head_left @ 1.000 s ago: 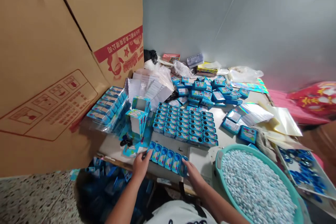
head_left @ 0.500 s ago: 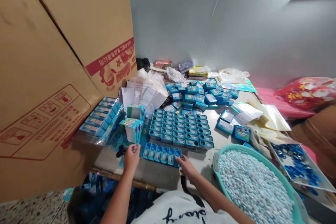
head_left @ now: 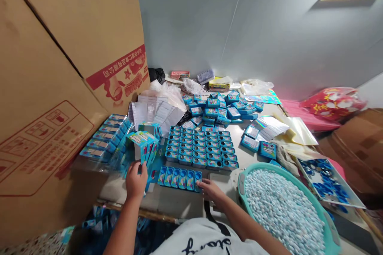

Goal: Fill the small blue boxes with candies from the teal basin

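My left hand (head_left: 137,179) is closed on the lower edge of a stack of blue printed cardboard sleeves (head_left: 146,143), which stand upright with several layers fanned together. Just right of it lies a neat row of small blue boxes (head_left: 176,177), each with a round blue spot on its upper face. The fingertips of my right hand (head_left: 212,190) grip the box at the right end of that row (head_left: 198,181). Behind the row, a block of similar blue boxes with dark round openings (head_left: 200,147) stands in tight lines. Some right fingers are hidden.
A big carton (head_left: 119,28) rises at left, beside plastic-wrapped blue packs (head_left: 103,137). Loose blue boxes (head_left: 221,107) are heaped at the back. On the right stand a teal basket (head_left: 243,191) of pale blue candies and a white tray (head_left: 353,199) of blue parts.
The whole view has shifted slightly. My left hand has moved a little left and the sleeves tilt more to the left. My right hand stays at the row's right end.
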{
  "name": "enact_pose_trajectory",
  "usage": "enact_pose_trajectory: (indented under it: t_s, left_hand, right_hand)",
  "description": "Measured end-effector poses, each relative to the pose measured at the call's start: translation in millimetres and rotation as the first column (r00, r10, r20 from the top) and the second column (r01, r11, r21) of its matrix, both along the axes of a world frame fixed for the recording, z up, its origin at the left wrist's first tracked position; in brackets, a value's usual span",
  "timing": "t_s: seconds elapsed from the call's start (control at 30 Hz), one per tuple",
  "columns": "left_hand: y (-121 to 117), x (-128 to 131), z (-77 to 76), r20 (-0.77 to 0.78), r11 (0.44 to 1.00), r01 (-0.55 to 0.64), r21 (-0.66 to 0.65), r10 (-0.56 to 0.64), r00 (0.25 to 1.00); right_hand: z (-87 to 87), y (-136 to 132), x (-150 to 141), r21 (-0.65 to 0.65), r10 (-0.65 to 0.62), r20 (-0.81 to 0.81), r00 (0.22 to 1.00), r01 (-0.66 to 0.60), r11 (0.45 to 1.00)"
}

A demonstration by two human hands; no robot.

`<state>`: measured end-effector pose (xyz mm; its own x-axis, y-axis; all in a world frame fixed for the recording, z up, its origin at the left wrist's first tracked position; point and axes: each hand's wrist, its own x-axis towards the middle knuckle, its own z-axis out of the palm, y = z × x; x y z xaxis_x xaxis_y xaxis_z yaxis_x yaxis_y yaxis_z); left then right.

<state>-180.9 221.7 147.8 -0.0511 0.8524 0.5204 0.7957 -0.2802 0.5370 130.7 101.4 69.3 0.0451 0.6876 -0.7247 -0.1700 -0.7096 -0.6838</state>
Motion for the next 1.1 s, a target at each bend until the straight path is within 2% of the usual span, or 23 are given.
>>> enact_pose_trajectory:
  t_s: [0.07,0.17,0.23,0.33,0.43,0.5,0.6,0.7,0.8,0.87,0.9,0.97,1.1]
  left_hand:
    - [-2.2,1.3,10.7,0.007,0.999,0.023,0.035,-0.024,1.0]
    - [0.1,7.2,23.0,0.006,1.0,0.011,-0.019,-0.01,1.0]
    - [3.6,12.3,27.8,0.003,0.991,-0.073,-0.113,0.074,0.997]
    - [6.4,16.9,31.7,-0.001,0.949,-0.204,-0.241,0.21,0.978]
    - [2.1,16.8,38.9,0.072,0.929,-0.261,-0.262,0.289,0.955]
    - [-6.1,16.6,49.9,0.171,0.929,-0.269,-0.255,0.317,0.933]
    - [-26.4,22.3,75.1,0.337,0.953,-0.173,-0.249,0.253,0.907]
    - [-52.6,38.5,98.4,0.435,0.955,-0.021,-0.297,0.155,0.887]
    - [-78.7,61.9,106.9,0.43,0.896,0.181,-0.405,0.012,0.903]
    - [-94.1,76.4,104.9,0.419,0.831,0.315,-0.459,-0.111,0.901]
    - [-100.9,81.9,102.9,0.416,0.809,0.353,-0.47,-0.15,0.897]
    - [-111.8,87.2,99.2,0.409,0.802,0.367,-0.471,-0.17,0.897]
    - [-125.7,70.4,98.1,0.412,0.869,0.282,-0.406,-0.101,0.906]
  right_hand:
    - [1.9,-5.3,-0.6,0.005,-0.039,0.024,0.999,0.038,0.999]
    - [5.5,-12.4,-1.5,0.085,-0.071,0.111,0.991,0.062,0.995]
    - [7.1,-16.5,0.1,0.158,-0.071,0.141,0.987,0.049,0.986]
    - [6.3,-25.2,7.0,0.241,-0.074,0.154,0.985,0.035,0.97]
    - [5.0,-40.5,18.5,0.313,-0.118,0.246,0.962,0.036,0.949]
    - [10.4,-51.5,26.5,0.39,-0.176,0.318,0.932,0.04,0.92]
    - [39.9,-57.4,31.1,0.53,-0.208,0.355,0.911,-0.013,0.848]
    - [93.3,-41.8,18.9,0.633,-0.114,0.285,0.952,-0.098,0.768]
    - [144.5,-11.1,-8.8,0.727,-0.025,0.094,0.995,-0.052,0.685]
    - [163.2,8.3,-31.2,0.752,0.008,-0.015,1.0,0.006,0.659]
    - [166.7,15.8,-42.2,0.752,0.008,-0.036,0.999,0.022,0.659]
    - [163.6,25.5,-61.8,0.72,0.004,-0.054,0.999,0.036,0.693]
    - [137.0,33.6,-87.1,0.576,-0.015,-0.112,0.994,0.078,0.814]
